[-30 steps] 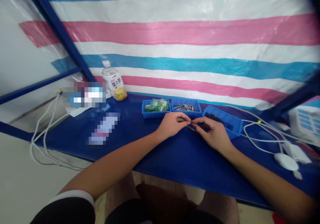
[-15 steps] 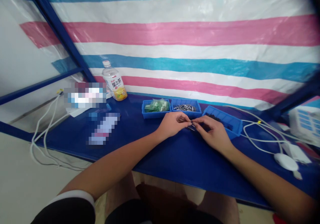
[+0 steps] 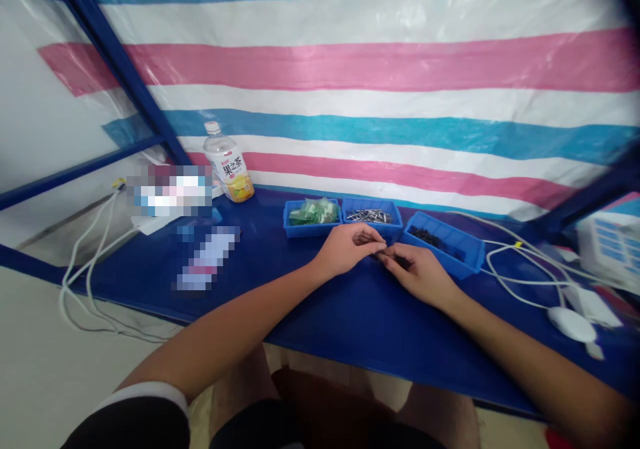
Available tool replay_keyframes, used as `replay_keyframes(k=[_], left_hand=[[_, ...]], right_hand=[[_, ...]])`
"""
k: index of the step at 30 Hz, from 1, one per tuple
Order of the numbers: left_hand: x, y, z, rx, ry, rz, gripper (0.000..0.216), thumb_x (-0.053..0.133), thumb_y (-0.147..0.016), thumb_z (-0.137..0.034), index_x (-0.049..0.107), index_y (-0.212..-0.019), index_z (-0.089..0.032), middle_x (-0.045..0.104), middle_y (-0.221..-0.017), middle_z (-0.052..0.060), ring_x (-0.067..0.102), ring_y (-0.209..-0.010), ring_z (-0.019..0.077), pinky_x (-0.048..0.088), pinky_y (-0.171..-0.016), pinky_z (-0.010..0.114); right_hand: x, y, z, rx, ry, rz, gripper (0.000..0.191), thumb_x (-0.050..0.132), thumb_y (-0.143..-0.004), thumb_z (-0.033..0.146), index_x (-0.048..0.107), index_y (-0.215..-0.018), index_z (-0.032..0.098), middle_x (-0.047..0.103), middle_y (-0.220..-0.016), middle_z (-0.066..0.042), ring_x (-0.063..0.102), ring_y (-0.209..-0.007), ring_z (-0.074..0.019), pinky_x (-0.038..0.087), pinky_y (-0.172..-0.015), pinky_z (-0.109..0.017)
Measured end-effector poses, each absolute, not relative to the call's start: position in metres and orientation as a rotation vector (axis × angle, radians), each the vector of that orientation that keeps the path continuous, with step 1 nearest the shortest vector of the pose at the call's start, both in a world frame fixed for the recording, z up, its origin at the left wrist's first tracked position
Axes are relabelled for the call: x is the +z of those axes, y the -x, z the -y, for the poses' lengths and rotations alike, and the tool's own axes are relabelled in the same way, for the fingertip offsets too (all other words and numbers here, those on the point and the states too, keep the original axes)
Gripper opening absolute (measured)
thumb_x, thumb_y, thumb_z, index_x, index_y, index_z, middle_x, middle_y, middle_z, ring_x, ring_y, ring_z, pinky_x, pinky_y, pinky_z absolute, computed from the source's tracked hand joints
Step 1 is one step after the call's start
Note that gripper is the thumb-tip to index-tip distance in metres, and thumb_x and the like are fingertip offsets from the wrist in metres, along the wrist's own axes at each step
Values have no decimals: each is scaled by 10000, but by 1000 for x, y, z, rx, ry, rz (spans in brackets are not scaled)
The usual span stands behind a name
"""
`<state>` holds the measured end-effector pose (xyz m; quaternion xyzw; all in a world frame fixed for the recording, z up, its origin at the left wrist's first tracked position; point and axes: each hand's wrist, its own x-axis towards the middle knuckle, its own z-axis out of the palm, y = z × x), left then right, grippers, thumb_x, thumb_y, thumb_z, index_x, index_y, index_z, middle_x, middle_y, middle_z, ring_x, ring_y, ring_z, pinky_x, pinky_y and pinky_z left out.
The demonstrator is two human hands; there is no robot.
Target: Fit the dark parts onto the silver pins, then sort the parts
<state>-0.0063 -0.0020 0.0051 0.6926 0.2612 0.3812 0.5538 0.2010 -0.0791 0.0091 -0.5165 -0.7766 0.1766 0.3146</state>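
My left hand (image 3: 347, 245) is over the blue table, thumb and fingertips pinched together; what they hold is too small to make out. Right beside it, my right hand (image 3: 423, 272) has its fingers bent and drawn together, their tips close under the left fingertips. Whatever lies between those right fingers is hidden. Behind the hands is a blue bin of slim metal pins (image 3: 370, 216). Another bin, to its left, holds green translucent pieces (image 3: 314, 212). Small black parts (image 3: 425, 237) lie in the angled blue bin (image 3: 463, 265) beyond my right hand.
A drink bottle (image 3: 230, 165) stands at the back left of the table (image 3: 340, 322). Blurred-out items lie on the left side. White cables (image 3: 520, 282) and a white round device (image 3: 573, 324) are on the right. A striped sheet (image 3: 350, 69) hangs behind.
My right hand has shifted slightly left and down, its fingertips now below the left ones. More of the black parts in the angled bin shows. My left hand has barely moved.
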Motion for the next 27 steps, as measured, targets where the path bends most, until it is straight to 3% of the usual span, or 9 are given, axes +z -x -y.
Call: replay_keyframes(k=[10, 15, 18, 23, 27], left_hand=[[8, 6, 4, 920, -1575, -627, 314, 850, -862, -249, 741, -1135, -139, 808, -1126, 133, 787, -952, 202, 637, -923, 366], [8, 9, 2, 924, -1961, -773, 186, 773, -941, -280, 773, -1089, -167, 811, -1054, 88, 766, -946, 209, 608, -877, 348], [5, 10, 1, 883, -2257, -742, 172, 744, -959, -265, 784, -1107, -187, 801, -1129, 91, 745, -1050, 242, 573, -984, 402], [4, 12, 5, 741, -2488, -655, 295, 816, -918, -391, 800, -1169, -236, 784, -1285, 88, 686, -1236, 317, 478, -1103, 480], [6, 13, 7, 620, -2553, -682, 441, 828, -911, -388, 757, -1321, -240, 773, -1335, 94, 665, -1269, 341, 441, -1095, 501]], right_hand=[[11, -203, 78, 672, 1400, 1877, 461, 504, -1091, 523, 670, -775, 232, 656, -685, 0, 576, -606, -174, 442, -584, -310], [13, -204, 76, 944, 1338, 1353, 400, 591, -1040, 596, 731, -959, 230, 661, -709, 1, 524, -544, -146, 387, -485, -273], [15, -204, 77, 979, 1268, 1052, 402, 672, -982, 623, 746, -999, 229, 692, -732, -17, 556, -517, -146, 331, -407, -249], [16, -200, 79, 996, 1274, 920, 531, 625, -978, 708, 681, -786, 216, 633, -556, -21, 499, -385, -136, 263, -341, -248], [14, -196, 82, 1032, 1335, 1106, 575, 595, -981, 743, 678, -767, 216, 650, -544, -27, 519, -383, -144, 332, -363, -271]])
